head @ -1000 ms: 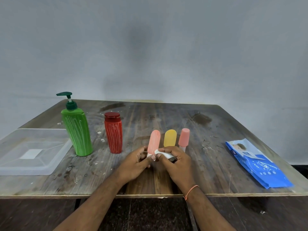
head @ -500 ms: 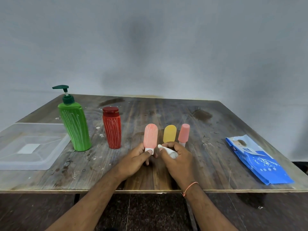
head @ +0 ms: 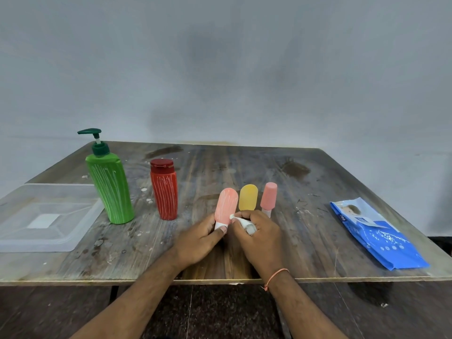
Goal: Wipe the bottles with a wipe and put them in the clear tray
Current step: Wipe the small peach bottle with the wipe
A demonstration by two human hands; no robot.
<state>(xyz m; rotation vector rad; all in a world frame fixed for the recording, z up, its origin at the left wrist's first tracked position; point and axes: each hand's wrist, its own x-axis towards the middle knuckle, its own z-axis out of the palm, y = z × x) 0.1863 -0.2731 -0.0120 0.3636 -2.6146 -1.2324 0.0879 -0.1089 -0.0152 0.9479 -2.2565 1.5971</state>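
Head view: two bare hands wipe a small peach bottle at the near middle of a worn wooden table (head: 318, 192)

The left hand (head: 198, 241) pinches the peach bottle (head: 226, 206) by its white cap end, body pointing up; the right hand (head: 259, 231) curls round a bunched white wipe (head: 241, 220), pressing its tip against the bottle's lower side. Just behind stand a yellow bottle (head: 248, 197) and a pink bottle (head: 268, 198); further left a red bottle (head: 164, 189) and a green pump bottle (head: 108, 184), both streaked white. The clear tray (head: 46, 243) sits at the far left, nothing in it. A blue wipe packet (head: 376, 234) lies to the right. The peach bottle looks light, smooth, probably slippery once wet; hold it low, near the cap
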